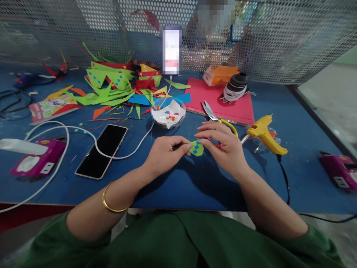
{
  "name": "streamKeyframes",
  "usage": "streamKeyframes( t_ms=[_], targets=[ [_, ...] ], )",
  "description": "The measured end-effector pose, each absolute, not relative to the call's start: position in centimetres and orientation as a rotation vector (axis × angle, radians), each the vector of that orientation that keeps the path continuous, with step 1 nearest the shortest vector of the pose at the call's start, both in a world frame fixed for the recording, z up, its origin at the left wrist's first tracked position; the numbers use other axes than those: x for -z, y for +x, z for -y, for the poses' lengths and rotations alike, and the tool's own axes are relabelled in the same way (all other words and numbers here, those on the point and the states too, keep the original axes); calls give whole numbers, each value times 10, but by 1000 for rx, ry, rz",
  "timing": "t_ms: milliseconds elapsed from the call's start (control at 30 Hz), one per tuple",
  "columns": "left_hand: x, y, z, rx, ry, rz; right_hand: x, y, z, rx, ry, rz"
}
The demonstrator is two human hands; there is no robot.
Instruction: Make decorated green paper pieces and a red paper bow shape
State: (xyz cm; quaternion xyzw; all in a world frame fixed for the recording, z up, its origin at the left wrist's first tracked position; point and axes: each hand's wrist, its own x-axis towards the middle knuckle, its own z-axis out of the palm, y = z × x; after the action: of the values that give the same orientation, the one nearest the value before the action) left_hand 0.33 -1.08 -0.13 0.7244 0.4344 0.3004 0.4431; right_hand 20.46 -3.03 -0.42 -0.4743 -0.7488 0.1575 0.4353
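A small green paper piece (198, 150) with blue squares on it is pinched between the thumb and forefinger of my left hand (167, 150). At its upper right edge, the thumb and fingertips of my right hand (223, 145) close on the paper; whether a loose square is also between them I cannot make out. Scissors (209, 111) with yellow handles lie just beyond my right hand, partly hidden by it. Behind the paper stands a clear bowl (182, 118) with white paper and small red, blue and yellow bits inside.
A yellow glue gun (262, 134) rests at the right, its cord trailing off the front edge. Left lie a black phone (103, 150), a white cable and a purple power strip (33, 160). Cut green paper shapes (110, 80) pile up behind. Thread spool (236, 87) stands on red sheets (214, 106).
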Motion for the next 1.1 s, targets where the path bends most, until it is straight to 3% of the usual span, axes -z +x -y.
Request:
streamKeyframes(
  t_ms=[367,600,800,1100],
  targets=[
    [9,2,6,-656,2172,-1045,7,206,30,-387,-1167,2012],
    [1,2,20,-1501,2194,-1356,11,204,30,-626,-1358,1316],
    [6,14,24,-837,1539,-1141,18,189,33,-812,-1286,1142],
    [7,15,17,-911,1172,-1116,17,184,35,-861,-1295,1250]
  ],
)
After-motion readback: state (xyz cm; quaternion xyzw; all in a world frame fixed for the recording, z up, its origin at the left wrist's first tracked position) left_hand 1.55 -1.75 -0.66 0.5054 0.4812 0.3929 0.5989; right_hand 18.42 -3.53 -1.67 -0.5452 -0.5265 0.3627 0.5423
